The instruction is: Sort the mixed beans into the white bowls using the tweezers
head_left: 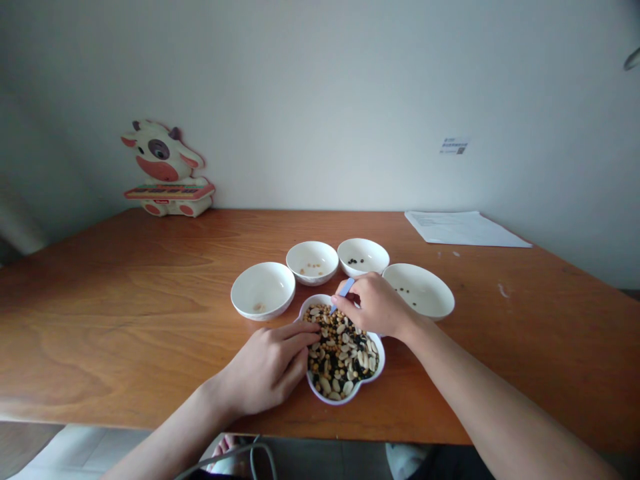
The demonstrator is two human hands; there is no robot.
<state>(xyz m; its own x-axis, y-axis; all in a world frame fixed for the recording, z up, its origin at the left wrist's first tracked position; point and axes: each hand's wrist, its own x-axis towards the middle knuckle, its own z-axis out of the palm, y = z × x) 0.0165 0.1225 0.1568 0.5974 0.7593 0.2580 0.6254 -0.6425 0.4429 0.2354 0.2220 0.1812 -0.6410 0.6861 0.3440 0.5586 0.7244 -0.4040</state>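
Wooden counter [125,320] looks early-days tbh: far bowls [255,283] hold few bits [259,307], near tray [336,402] is loaded, right hand [377,303] pinches purple tool [345,287], left hand [270,363] lies open on tray.

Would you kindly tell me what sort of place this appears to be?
Probably a room in a home, though I cannot be certain: a cow-shaped toy keyboard and white bowls sit on a wooden table beside a pale wall.

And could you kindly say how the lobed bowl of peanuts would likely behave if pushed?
The lobed bowl likely feels weighty, being spread full of small pieces; loose peanuts near its rim might spill if jolted.
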